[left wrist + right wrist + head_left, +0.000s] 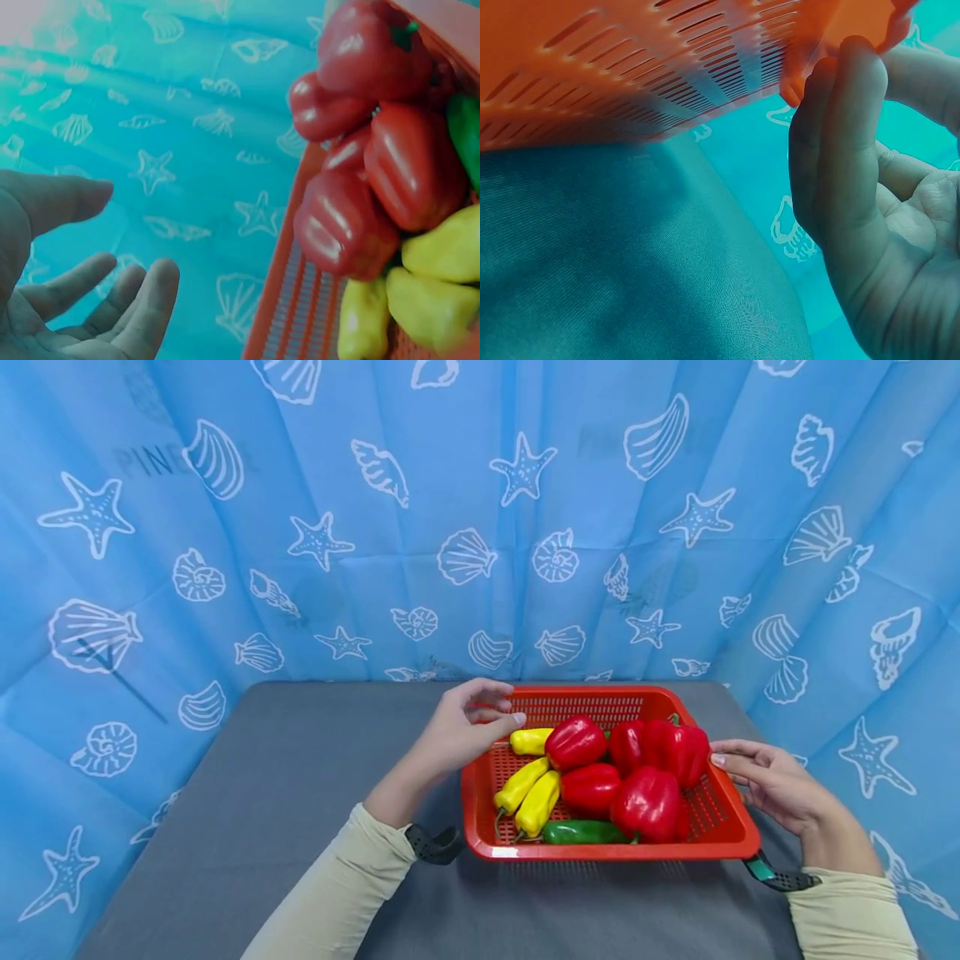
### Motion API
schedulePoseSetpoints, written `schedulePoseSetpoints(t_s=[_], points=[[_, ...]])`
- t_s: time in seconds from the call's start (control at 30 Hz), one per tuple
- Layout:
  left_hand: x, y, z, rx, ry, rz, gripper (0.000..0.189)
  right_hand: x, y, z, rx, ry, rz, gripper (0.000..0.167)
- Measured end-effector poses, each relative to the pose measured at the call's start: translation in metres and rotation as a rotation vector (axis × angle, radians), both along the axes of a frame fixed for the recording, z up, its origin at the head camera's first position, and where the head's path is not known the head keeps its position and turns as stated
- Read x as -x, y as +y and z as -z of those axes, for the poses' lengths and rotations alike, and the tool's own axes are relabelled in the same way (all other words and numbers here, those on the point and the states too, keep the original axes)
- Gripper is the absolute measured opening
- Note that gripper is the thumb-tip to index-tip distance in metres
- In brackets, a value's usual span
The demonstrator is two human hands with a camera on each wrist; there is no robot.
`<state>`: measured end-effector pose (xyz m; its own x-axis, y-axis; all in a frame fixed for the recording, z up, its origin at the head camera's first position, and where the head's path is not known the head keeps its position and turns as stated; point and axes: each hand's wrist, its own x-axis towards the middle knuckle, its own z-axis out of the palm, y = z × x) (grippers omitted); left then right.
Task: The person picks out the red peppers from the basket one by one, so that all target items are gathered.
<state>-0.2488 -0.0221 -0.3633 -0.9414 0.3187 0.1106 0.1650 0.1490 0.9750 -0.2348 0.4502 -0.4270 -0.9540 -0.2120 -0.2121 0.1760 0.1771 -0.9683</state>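
Note:
A red-orange plastic basket (611, 852) holds several red bell peppers (648, 806), several yellow peppers (538, 803) and a long green pepper (585, 832). At its right rim, my right hand (780, 787) grips the basket between thumb and bent fingers. The right wrist view shows the slotted underside of the basket (652, 56) above the grey tabletop, with the fingertips at the rim. My left hand (468, 727) is over the left rim, fingers loosely bent and apart from the thumb. In the left wrist view nothing lies between that thumb and those fingers.
The basket is over the right part of a grey-covered table (300, 827). A blue curtain (465, 618) with white shells and starfish hangs behind and at both sides. Dark straps (435, 845) are on both wrists.

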Motion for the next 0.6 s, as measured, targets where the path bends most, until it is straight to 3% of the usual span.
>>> schedulePoseSetpoints(t_s=[0.27, 0.6], points=[[0.005, 0.032, -0.017, -0.005, 0.093, 0.160, 0.042, 0.000, 0.000, 0.002, -0.017, -0.015, 0.001, 0.025], [0.000, 0.074, -0.021, 0.030, 0.159, 0.350, 0.045, -0.013, 0.008, 0.011, -0.015, -0.065, 0.008, 0.027]])
